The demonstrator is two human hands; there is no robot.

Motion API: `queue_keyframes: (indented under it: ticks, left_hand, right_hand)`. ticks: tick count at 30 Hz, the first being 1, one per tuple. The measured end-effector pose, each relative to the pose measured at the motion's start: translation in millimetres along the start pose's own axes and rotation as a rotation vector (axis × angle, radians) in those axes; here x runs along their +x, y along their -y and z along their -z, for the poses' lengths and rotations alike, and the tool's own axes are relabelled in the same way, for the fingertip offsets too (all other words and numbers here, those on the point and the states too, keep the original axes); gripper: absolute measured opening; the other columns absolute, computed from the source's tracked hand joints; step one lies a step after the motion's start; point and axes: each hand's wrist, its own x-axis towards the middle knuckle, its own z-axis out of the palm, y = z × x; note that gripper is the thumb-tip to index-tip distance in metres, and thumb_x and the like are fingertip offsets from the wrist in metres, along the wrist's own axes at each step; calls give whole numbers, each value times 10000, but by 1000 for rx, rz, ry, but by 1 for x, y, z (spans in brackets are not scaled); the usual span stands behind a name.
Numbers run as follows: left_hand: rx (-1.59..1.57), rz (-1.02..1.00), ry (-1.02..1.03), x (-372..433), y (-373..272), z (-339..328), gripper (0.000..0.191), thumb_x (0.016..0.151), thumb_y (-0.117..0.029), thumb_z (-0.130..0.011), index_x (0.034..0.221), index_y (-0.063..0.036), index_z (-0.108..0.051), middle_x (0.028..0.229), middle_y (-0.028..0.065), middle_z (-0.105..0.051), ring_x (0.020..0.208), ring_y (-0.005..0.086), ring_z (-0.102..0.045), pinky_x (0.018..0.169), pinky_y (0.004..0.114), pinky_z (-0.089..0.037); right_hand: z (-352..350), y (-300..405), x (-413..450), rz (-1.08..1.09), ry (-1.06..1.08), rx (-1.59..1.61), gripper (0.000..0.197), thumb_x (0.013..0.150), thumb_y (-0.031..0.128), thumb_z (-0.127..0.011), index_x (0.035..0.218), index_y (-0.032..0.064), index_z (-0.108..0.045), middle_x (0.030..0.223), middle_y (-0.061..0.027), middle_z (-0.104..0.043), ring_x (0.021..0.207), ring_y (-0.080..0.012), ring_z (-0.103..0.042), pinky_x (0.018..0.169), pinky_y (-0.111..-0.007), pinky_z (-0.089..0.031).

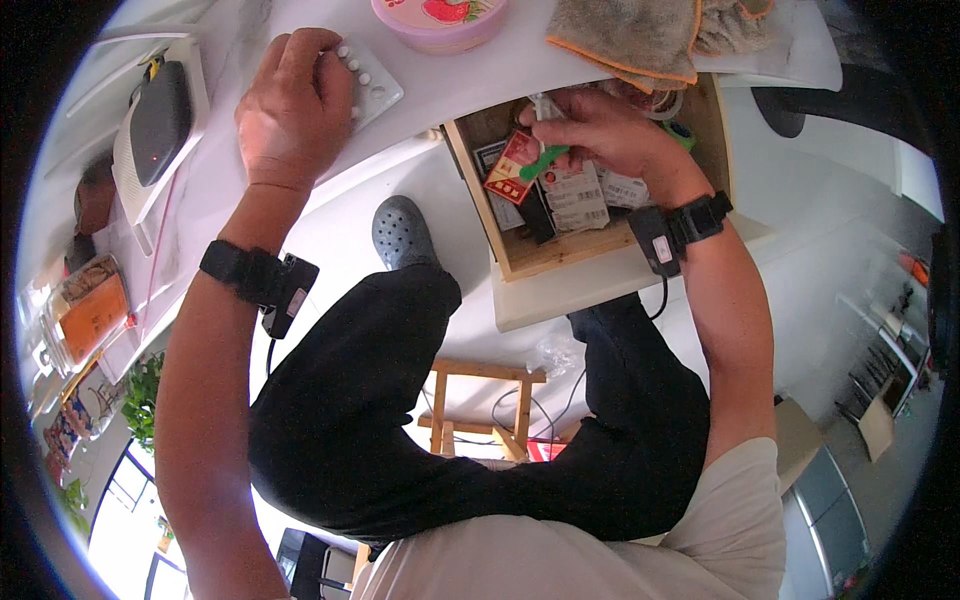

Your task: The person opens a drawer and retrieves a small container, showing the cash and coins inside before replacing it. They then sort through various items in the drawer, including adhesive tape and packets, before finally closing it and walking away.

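My left hand (pixel 296 105) is on the white table, its curled fingers gripping the left edge of a clear blister pack (pixel 379 91) with round white tablets. Part of the pack is hidden under that hand. Over the open wooden drawer (pixel 491 225), my right hand (pixel 600 127) pinches a small clear-and-green plastic item (pixel 541 161); its exact kind is not plain. Beneath this hand lie a red and gold printed packet (pixel 514 169), white papers with printed codes (pixel 576 196) and a black flat object (pixel 537 216).
On the table are a pink round tub (pixel 441 30), folded grey cloths (pixel 630 37) with orange edging, a black device (pixel 161 124) on a white stand and a glass jar (pixel 86 311). A green tape roll (pixel 679 135) sits in the drawer. A wooden stool (pixel 487 371) stands below.
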Motion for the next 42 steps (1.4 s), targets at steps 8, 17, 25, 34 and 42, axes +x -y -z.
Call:
queue_keyframes:
  ticks: [8,17,25,34,42]
  left_hand:
    - [9,-13,30,0,3,0,145,962,-162,-573,1060,-98,-658,979,127,-692,862,335,-693,760,404,-547]
    - [30,-16,53,0,2,-1,156,969,-156,-562,1067,-93,-667,980,126,-693,847,314,-692,763,397,-545]
    - [23,-20,39,1,5,-1,144,948,-188,-571,1048,-143,-663,953,84,-694,842,313,-693,743,413,-555]
    - [49,-19,72,0,3,3,154,979,-161,-563,1077,-102,-667,975,114,-688,835,281,-691,754,383,-542]
    - [31,-31,28,0,5,0,146,965,-210,-565,1043,-137,-665,947,75,-688,822,292,-691,742,410,-554]
  right_hand:
    - [-13,0,-30,92,277,468,468,890,229,-767,1289,53,-598,1110,-66,-707,916,-129,-671,746,-254,-533]
    - [-11,14,-37,92,293,330,453,870,172,-789,1260,30,-607,1071,-64,-728,908,-104,-680,705,-230,-526]
    - [-13,14,-39,113,284,254,426,864,147,-793,1235,24,-624,1093,-72,-733,927,-104,-688,715,-227,-529]
    - [-9,2,-27,78,152,239,382,906,322,-748,1199,93,-660,1059,3,-711,890,-73,-627,708,-247,-522]
    - [-11,10,-15,98,112,174,349,891,100,-706,1218,20,-615,1158,-90,-683,1076,-173,-653,970,-306,-525]
